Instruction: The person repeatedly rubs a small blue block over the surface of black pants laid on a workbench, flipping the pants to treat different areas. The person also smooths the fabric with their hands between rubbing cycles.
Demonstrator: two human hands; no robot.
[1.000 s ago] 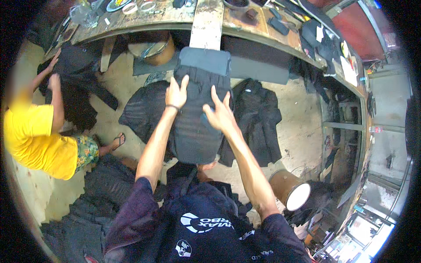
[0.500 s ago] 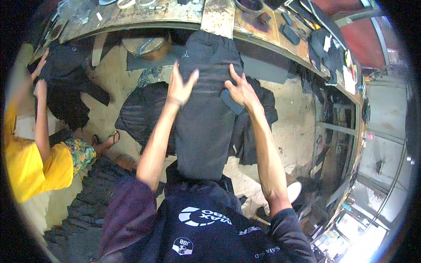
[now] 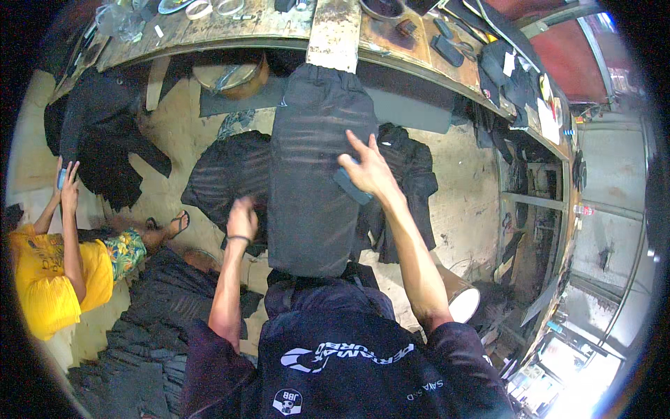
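Note:
A pair of black trousers [image 3: 310, 209] lies flat in front of me with its gathered elastic waist at the far end. The legs run toward my body, and faint pale streaks cross the cloth. My right hand [image 3: 368, 171] rests over the right edge of the trousers, two fingers stretched out. Under its palm and thumb it holds a small dark blue block [image 3: 352, 187], whose exact kind I cannot make out. My left hand [image 3: 242, 222] hangs off the left side of the trousers, apart from them and smeared by motion, so its fingers are unclear.
A pale board [image 3: 333, 35] meets the waist end at a worn wooden workbench [image 3: 230, 31]. Dark clothes [image 3: 227, 178] lie on both sides. At left, a person in a yellow shirt [image 3: 52, 272] holds a light blue object. A dark cloth pile [image 3: 150, 328] and white bucket [image 3: 463, 305] stand nearby.
My left hand has left the trousers and dropped back toward me. My right hand has slid slightly nearer with the block. The person at left has lowered their hands.

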